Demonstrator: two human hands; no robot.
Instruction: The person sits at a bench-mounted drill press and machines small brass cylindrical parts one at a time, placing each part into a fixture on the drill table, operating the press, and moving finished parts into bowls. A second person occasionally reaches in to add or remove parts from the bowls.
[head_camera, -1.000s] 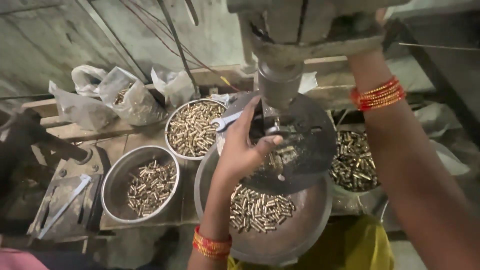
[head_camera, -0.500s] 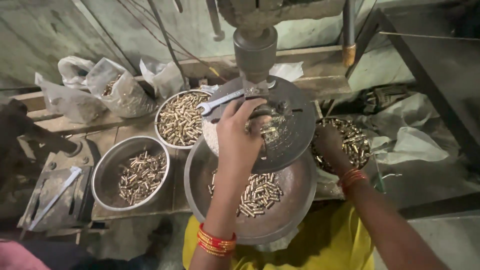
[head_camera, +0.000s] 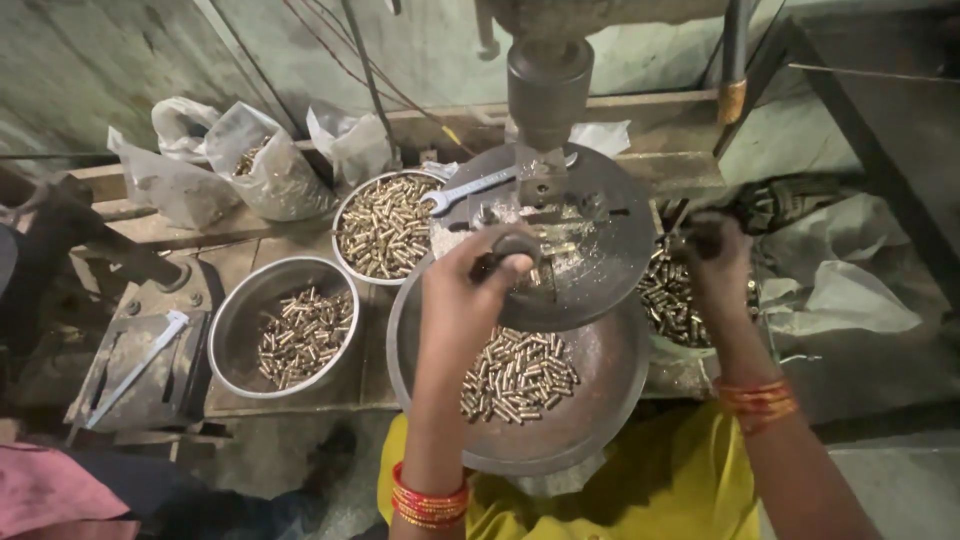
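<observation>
The left hand (head_camera: 470, 290) reaches up onto the round metal table (head_camera: 590, 270) of a drill press, its fingers pinched around a small dark part at the fixture (head_camera: 535, 215) just under the spindle (head_camera: 548, 90); what exactly is pinched is too small to tell. The right hand (head_camera: 715, 255) is off to the side, curled down into a bowl of brass pieces (head_camera: 670, 300) that is partly hidden behind the press table (blur makes it impossible to tell whether the fingers are closed on anything). A spanner (head_camera: 470, 188) lies on the far left edge of the press table. Directly below the press table sits a large shallow metal pan (head_camera: 590, 430) with a loose heap of small brass cylinders in its middle. On the wooden worktop (head_camera: 250, 245) to the left stand two steel bowls: the nearer one (head_camera: 232, 330) holds a thin scatter of brass pieces, the farther one (head_camera: 352, 200) is nearly full. Behind them lean clear plastic bags (head_camera: 250, 165), at least one containing more of the same pieces.
</observation>
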